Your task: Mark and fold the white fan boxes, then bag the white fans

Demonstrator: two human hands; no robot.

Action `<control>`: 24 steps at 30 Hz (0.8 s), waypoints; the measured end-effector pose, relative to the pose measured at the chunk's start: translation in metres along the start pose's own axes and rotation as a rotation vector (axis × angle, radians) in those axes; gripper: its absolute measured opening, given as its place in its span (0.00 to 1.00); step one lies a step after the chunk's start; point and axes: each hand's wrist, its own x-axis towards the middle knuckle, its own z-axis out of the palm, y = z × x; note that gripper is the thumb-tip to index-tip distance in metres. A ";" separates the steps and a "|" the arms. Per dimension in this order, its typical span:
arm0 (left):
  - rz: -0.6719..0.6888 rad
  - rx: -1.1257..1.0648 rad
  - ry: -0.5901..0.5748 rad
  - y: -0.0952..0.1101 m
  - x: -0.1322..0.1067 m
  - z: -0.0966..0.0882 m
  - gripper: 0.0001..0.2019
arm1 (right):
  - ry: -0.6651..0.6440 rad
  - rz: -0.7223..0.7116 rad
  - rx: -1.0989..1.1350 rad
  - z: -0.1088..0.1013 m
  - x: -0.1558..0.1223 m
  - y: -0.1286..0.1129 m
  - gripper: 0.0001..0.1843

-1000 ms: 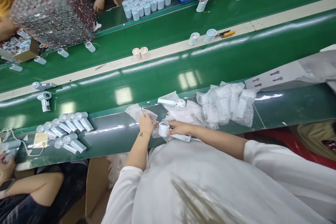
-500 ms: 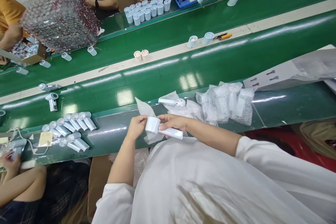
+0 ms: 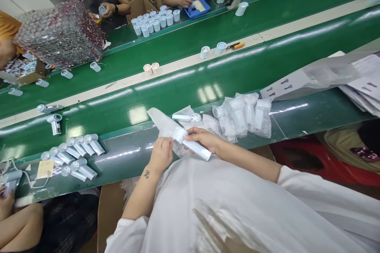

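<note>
My right hand (image 3: 203,138) is closed round a pale blue hair dryer (image 3: 198,150) near where its handle meets the round head. The handle points down to the right. A translucent bubble bag (image 3: 162,121) lies against the head, which looks partly inside it. My left hand (image 3: 162,152) pinches the bag's edge beside the head; its fingertips are partly hidden. Just beyond my hands, another hair dryer (image 3: 182,118) with a round grille lies on a bag. Several bagged hair dryers (image 3: 237,114) are heaped to the right.
Unbagged hair dryers (image 3: 78,146) lie in rows at the left. A green conveyor (image 3: 166,91) runs beyond the work ledge. Printed sheets (image 3: 285,85) lie at the right. Across the belt, co-workers handle cylindrical parts (image 3: 156,21) near a blue tray (image 3: 197,6). Another person's hand (image 3: 6,205) shows at lower left.
The hair dryer's head has met the bubble bag, and the handle now tilts more steeply downward. My left hand has shifted from the head to the bag's edge. The whole view has shifted slightly.
</note>
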 end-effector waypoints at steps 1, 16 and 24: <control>0.006 0.027 0.012 -0.002 0.001 0.004 0.07 | 0.003 0.019 0.023 -0.001 -0.002 0.000 0.24; 0.153 0.219 0.165 0.041 0.014 0.028 0.08 | 0.014 0.181 0.277 0.000 -0.020 -0.006 0.05; -0.268 -0.208 -0.164 0.060 0.015 0.029 0.05 | 0.196 0.089 0.152 -0.003 -0.017 0.011 0.08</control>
